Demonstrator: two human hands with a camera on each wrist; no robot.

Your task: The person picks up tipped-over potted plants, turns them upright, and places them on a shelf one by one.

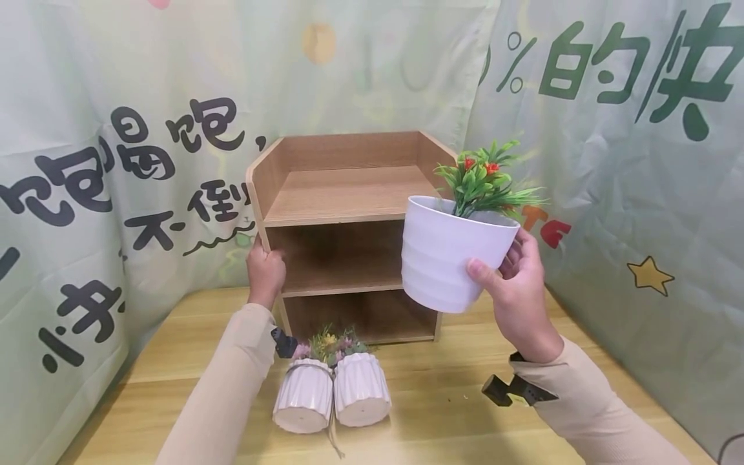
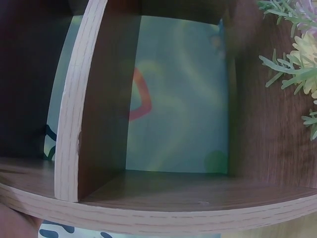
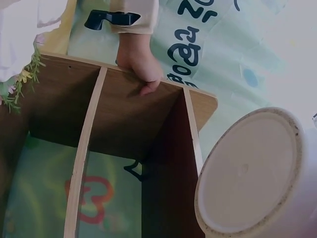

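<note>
Your left hand [image 1: 265,271] grips the left side panel of the wooden shelf unit [image 1: 343,194], fingers curled round its front edge at the middle shelf. Your right hand [image 1: 517,290] holds the large white pot [image 1: 447,258] in the air, thumb across its front wall and fingers behind, just in front of the shelf's right side; a green plant [image 1: 485,181] rises above your grip. Two small white ribbed pots [image 1: 331,394] lie on the table [image 1: 442,413] below, between your forearms.

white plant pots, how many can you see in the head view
3. One white pot is held up by the right hand before the wooden shelf; two ribbed pots lie tipped side by side on the table. None visibly hidden.
</note>
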